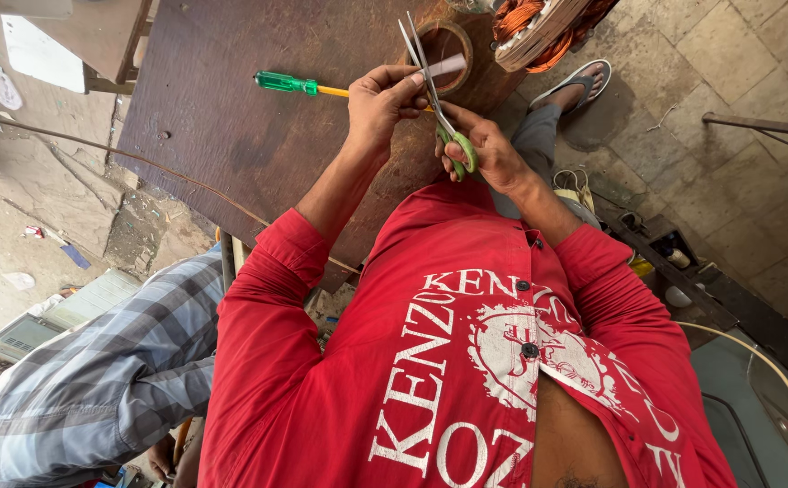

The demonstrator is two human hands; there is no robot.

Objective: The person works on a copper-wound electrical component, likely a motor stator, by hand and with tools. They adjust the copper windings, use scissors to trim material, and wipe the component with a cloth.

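At frame top centre, the right hand (pixel 489 149) grips green-handled scissors (pixel 437 99), blades parted; the left hand (pixel 383 101) pinches a pale strip (pixel 443 66).

Scissors (pixel 437 99) above the workbench (pixel 231 126), screwdriver (pixel 299 85) to their left, on it.
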